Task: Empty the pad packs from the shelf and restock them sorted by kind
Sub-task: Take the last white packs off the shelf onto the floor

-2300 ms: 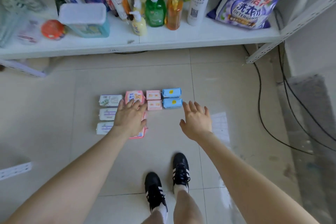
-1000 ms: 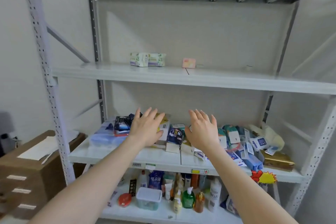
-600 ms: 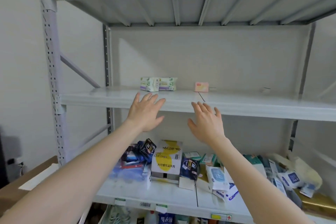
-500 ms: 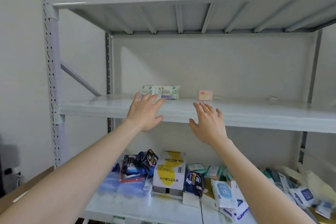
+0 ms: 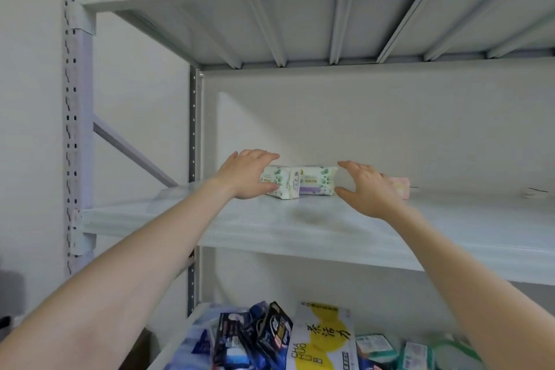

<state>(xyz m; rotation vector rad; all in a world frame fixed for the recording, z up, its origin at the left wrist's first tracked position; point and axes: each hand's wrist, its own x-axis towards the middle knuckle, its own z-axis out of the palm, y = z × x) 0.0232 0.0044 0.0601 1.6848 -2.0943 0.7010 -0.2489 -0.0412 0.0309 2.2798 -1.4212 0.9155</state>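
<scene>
Head view: left hand (image 5: 246,175) reaches onto the grey shelf (image 5: 330,228), fingers (image 5: 261,155) curled over the top and thumb in front, gripping the left green-white pack (image 5: 282,187). Second green-white pack (image 5: 318,185) lies touching it on the right, toward the back of the shelf. Right hand (image 5: 370,189) hovers just beside that pack's right end, fingers spread wide, holding nothing; contact unclear. Pink pack (image 5: 401,188) sits behind the right hand, partly hidden. Below: white-yellow box (image 5: 322,338) and dark packs (image 5: 270,335) crowded together.
</scene>
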